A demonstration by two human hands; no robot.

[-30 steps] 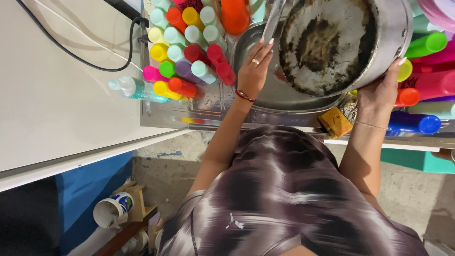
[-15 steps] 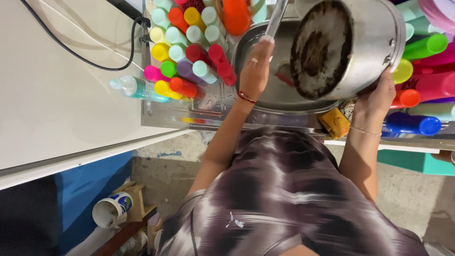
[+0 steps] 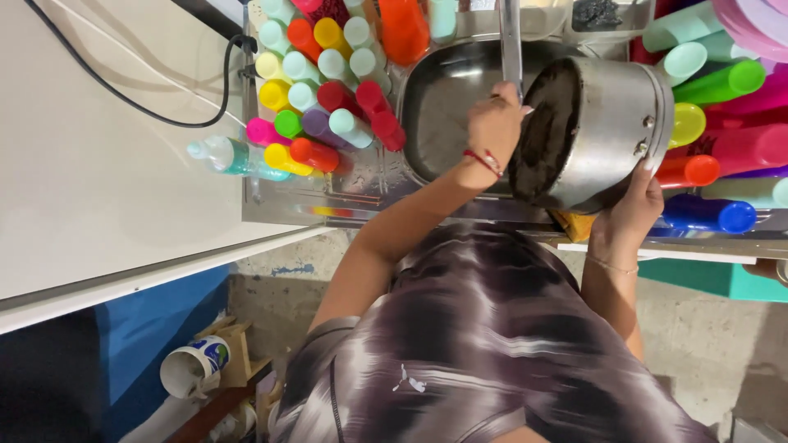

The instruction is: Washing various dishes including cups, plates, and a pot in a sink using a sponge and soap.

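A steel pot (image 3: 607, 123) with a burnt, dark inside lies tilted on its side over the metal sink (image 3: 443, 90), its mouth turned left. My left hand (image 3: 492, 127), with a red band at the wrist, is closed at the pot's rim, just under the tap (image 3: 510, 41). Whether it also holds a scrubber is hidden. My right hand (image 3: 632, 205) grips the pot's outer wall from below, near its base.
Several coloured plastic bottles (image 3: 328, 90) lie left of the sink, more (image 3: 722, 82) at the right. A clear bottle (image 3: 226, 156) sits by a white counter (image 3: 98, 164) with a black cable (image 3: 123, 94). A mug (image 3: 193, 369) stands on the floor.
The pot has tipped further onto its side, its mouth swinging from facing up toward the left. My left hand stayed at the rim; my right hand slid along under the pot.
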